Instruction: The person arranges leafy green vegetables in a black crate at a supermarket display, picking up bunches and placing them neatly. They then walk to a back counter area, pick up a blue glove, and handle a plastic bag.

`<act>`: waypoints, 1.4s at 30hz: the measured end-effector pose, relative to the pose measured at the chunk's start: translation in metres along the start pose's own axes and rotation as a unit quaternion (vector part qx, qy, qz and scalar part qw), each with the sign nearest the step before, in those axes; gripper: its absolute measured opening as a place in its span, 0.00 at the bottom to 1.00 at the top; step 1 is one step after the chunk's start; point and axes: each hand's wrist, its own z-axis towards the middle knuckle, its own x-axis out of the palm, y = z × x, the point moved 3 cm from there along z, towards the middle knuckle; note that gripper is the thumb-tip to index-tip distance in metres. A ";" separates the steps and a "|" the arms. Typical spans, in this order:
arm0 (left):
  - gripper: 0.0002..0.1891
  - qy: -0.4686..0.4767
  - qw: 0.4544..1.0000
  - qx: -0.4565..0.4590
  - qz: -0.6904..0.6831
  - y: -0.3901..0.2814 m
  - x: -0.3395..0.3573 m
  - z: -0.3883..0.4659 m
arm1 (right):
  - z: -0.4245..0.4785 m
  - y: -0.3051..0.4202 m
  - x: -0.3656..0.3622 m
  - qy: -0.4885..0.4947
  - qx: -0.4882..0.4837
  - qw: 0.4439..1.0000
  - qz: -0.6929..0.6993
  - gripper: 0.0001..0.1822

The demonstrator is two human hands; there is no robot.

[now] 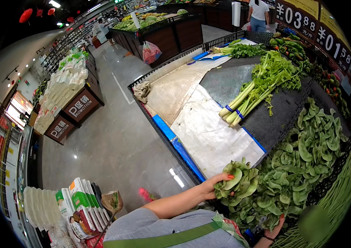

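My left hand [217,187] is closed around a bunch of flat green bean pods [240,183], lifted at the near left edge of the bean heap. Lower right, my right hand [274,228] holds a few flat pods [270,219] at the heap's near side, its fingers partly hidden by them. The large heap of flat green beans [305,148] fills a black crate running away to the right. Beyond my left hand, two celery bunches [256,90] tied with blue bands lie on a black mesh mat [228,80].
A white sheet [209,133] and blue edging [178,148] line the display stand. A crumpled cloth [142,91] lies at its far left corner. Long thin beans [333,198] are at the right, peppers [291,43] further back. Packaged goods [79,207] stand lower left. A person [258,15] stands beyond.
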 end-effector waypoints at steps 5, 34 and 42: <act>0.23 0.013 1.000 -0.008 0.006 -0.002 0.000 0.001 | 0.009 0.069 0.045 0.119 -0.032 0.990 -0.073 0.41; 0.22 -0.002 1.000 0.005 -0.025 -0.002 -0.007 -0.001 | -0.089 0.017 0.178 0.250 -0.276 0.390 -0.842 0.51; 0.23 0.006 0.999 0.017 -0.030 -0.007 -0.009 -0.012 | -0.074 0.033 0.131 0.114 -0.251 0.466 -0.841 0.51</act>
